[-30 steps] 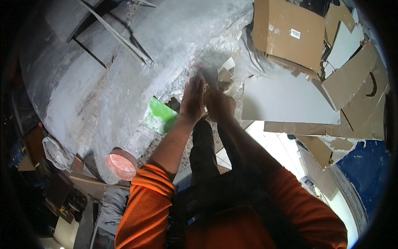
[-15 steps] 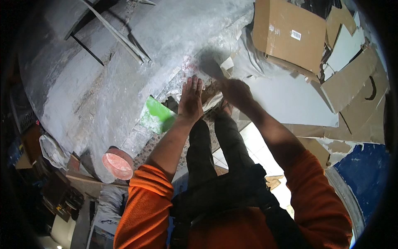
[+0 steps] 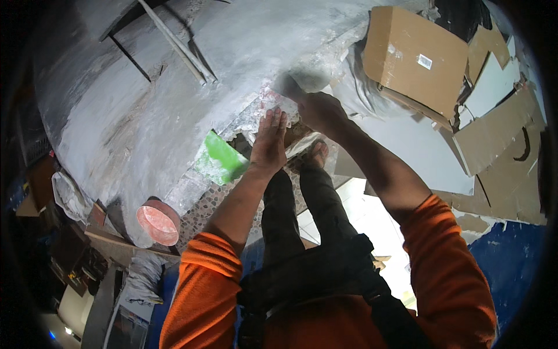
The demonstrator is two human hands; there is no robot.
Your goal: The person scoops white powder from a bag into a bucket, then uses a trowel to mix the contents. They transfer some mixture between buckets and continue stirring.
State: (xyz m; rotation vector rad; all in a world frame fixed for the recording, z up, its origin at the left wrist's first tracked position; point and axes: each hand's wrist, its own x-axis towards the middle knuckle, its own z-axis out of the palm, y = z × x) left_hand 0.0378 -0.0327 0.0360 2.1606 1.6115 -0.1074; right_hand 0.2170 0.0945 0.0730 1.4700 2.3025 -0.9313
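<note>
My left hand point(image 3: 269, 141) lies flat with fingers stretched out, against a whitish, powder-dusted strip with a ragged edge point(image 3: 251, 121). My right hand point(image 3: 325, 112) is closed round the handle of a putty knife-like tool, whose flat grey blade point(image 3: 287, 87) is blurred and points up and left beyond my left fingertips. Its exact kind is unclear. Left of my left hand is a green flat piece point(image 3: 224, 156) smeared with white powder. Dark gaps and broken, brownish material show between my hands.
A reddish round bowl point(image 3: 158, 223) sits at the left on the grey dusty surface point(image 3: 157, 139). Pale rods point(image 3: 177, 46) lie farther off. On the right are a cardboard box point(image 3: 418, 61), torn cardboard point(image 3: 500, 139) and a white board point(image 3: 412, 148). My feet stand close below my hands.
My right hand and the tool have shifted slightly left and up, closer to my left fingers. My left hand stays in nearly the same place. The view has tilted a little.
</note>
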